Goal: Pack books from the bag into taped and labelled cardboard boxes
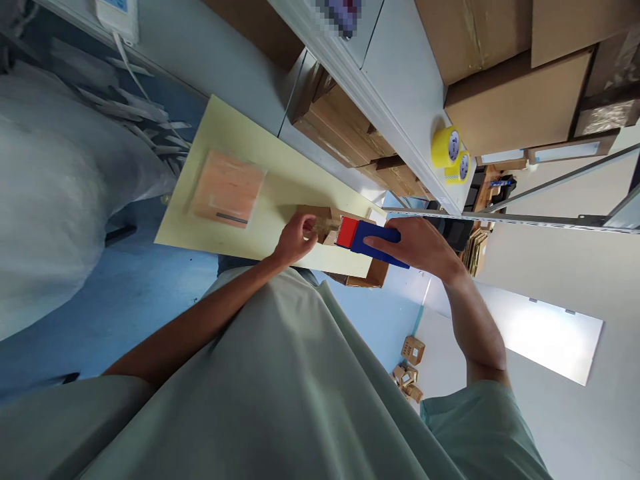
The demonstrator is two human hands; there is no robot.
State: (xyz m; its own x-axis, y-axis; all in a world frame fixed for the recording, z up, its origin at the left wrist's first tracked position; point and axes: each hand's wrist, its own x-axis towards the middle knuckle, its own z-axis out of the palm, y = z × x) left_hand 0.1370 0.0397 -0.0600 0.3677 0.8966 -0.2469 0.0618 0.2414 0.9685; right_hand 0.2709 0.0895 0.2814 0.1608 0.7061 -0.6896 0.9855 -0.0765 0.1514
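My right hand [420, 245] is wrapped round a tape dispenser [373, 241] with a blue body and a red front end. The red end sits against a small cardboard box [327, 233] on the pale yellow board [280, 167]. My left hand [295, 239] is at the box's other end, its fingers curled in a pinch. Between those fingers and the dispenser shows a strip of clear packing tape [320, 225]. The fingers partly cover the near part of the box.
An orange pack in clear wrapping [227, 189] lies on the board. Cardboard boxes [345, 117] stand along its far side beneath a white shelf [390, 80]. Two yellow tape rolls [445, 148] rest on that shelf. An open carton [373, 273] is below the board's edge. A large whitish bag [65, 180] bulges at left.
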